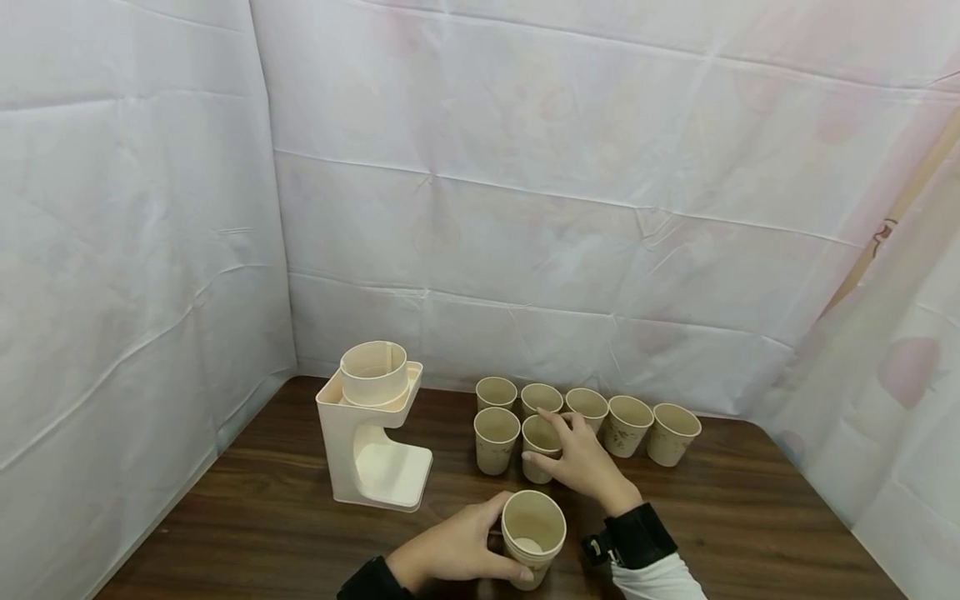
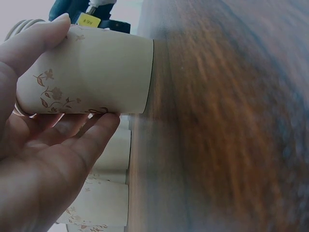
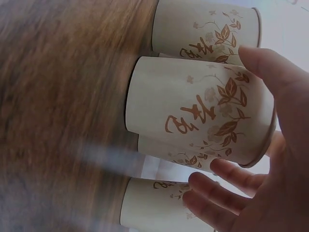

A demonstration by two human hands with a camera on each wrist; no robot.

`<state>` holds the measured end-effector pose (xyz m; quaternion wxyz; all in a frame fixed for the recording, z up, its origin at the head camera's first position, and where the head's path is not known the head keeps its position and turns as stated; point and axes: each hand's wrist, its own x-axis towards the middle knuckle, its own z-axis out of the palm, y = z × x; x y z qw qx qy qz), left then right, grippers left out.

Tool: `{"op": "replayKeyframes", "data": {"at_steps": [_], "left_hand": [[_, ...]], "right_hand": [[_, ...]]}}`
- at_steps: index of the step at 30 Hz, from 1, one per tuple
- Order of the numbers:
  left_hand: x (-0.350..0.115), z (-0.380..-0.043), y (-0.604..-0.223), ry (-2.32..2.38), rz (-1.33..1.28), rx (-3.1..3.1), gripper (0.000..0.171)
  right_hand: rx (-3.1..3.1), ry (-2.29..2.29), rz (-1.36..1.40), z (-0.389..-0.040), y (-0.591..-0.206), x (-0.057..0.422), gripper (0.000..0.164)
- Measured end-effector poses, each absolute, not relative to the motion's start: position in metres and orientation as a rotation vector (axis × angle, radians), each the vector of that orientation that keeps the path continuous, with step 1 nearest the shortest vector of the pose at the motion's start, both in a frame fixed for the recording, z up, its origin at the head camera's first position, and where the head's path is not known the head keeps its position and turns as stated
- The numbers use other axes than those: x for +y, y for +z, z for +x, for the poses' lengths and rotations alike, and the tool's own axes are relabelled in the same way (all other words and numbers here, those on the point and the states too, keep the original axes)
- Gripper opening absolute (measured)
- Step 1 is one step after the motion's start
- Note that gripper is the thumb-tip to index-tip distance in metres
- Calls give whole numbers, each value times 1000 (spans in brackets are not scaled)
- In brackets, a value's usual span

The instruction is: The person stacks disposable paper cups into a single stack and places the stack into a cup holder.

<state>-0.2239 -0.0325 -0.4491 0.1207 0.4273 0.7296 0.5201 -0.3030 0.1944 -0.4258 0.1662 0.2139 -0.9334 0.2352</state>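
Observation:
My left hand [image 1: 457,543] grips a small stack of nested beige paper cups [image 1: 529,557] near the front of the table, thumb on one side and fingers around the other. In the left wrist view, the flower-printed outer cup [image 2: 96,72] stands with its base at the tabletop, its stacked rims by the thumb. My right hand [image 1: 583,465] reaches over a single paper cup [image 1: 536,472] in the front row. In the right wrist view, its thumb lies at the rim of that cup [image 3: 164,94], while the fingers are spread loosely along the other side.
Another front-row cup [image 1: 493,455] stands just left of the right hand. Behind is a row of several cups [image 1: 627,435] reaching right. A cream-coloured stand [image 1: 341,450] with a round holder [image 1: 373,387] on top is at the left of the wooden table [image 1: 247,500]. White curtains hang behind.

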Motion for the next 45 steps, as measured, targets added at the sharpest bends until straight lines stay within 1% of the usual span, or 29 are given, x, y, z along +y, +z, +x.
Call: {"op": "replayKeyframes", "data": {"at_steps": [15,23,31,36,45], "left_hand": [[-33,-224,-450,1517,1236,2142,67],[-33,-224,-450,1519,1239,2148,67],[-33,-223,-449,1532,1225,2125,68],[-33,-222,-449,1535,1231,2130,69],[-33,-221,-447,1537,1227,2108,69]], "right_hand": [[-2578,650,689,-302,-422,192,67],[-2650,719,718,-298,-414,193,64],[-2684,739,701,-292,-403,196,58],[-2607,735,740,-287,-394,197,53],[-2537,720,840,-276,-373,204,54]]}}
